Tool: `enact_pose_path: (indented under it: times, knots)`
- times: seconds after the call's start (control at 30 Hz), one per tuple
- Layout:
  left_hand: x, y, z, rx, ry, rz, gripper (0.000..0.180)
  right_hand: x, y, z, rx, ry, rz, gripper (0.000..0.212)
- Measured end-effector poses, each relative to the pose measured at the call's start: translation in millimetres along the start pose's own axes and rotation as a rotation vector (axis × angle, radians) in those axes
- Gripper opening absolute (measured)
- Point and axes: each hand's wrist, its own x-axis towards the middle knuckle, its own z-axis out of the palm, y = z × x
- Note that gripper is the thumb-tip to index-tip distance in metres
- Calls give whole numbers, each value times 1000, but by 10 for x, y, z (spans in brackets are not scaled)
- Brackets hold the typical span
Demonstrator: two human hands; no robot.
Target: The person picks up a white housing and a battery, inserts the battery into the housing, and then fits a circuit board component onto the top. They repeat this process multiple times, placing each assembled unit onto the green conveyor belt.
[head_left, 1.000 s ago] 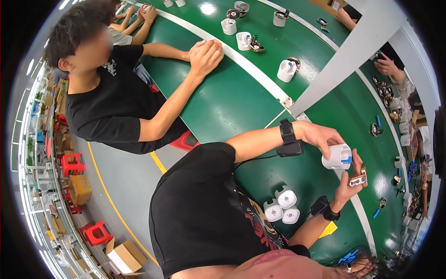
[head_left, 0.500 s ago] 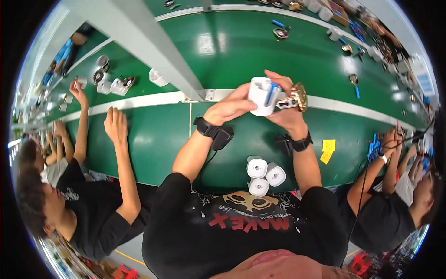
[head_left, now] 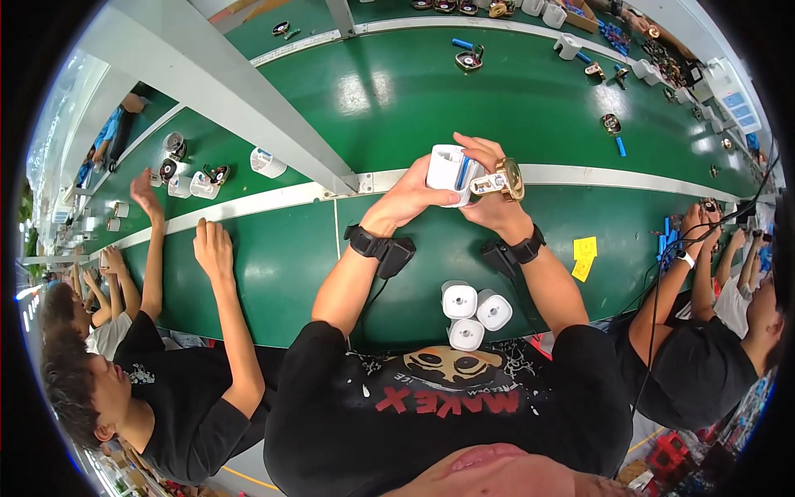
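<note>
The left hand [head_left: 414, 195] is wrapped around a white plastic housing [head_left: 447, 168], a rounded, boxy shell held up above the green desk [head_left: 389, 91]. Its fingers are clenched on the shell's near side. A thin blue strip runs down the open face of the shell. Just to the right of those fingers, the right hand [head_left: 489, 199] pinches a small brass-coloured round part [head_left: 507, 178] with a pale tab, pressed up against the housing's side. It looks like a fitting step: the metal piece is being brought to its seat in the shell. I'd judge the next move wants a steady hold on the shell and a careful lining-up, since the part is small and slick.

Below the wrists, close to the body, three white cylinders [head_left: 469, 315] with rounded glossy ends lie bunched together, touching. Yellow paper slips [head_left: 585, 255] lie off to the right of the right hand. A neighbour's hand [head_left: 214, 248] rests flat on the desk, well left.
</note>
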Motion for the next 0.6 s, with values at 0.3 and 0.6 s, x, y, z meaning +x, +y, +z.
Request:
enact_pose_path:
  times: [0.3, 0.6]
  knots:
    - [237, -215, -285, 560, 360, 109, 57, -216, 226, -404, -226, -480, 354, 64]
    - [154, -246, -664, 827, 834, 147, 74, -460, 2162, -2341, -802, 162, 893, 37]
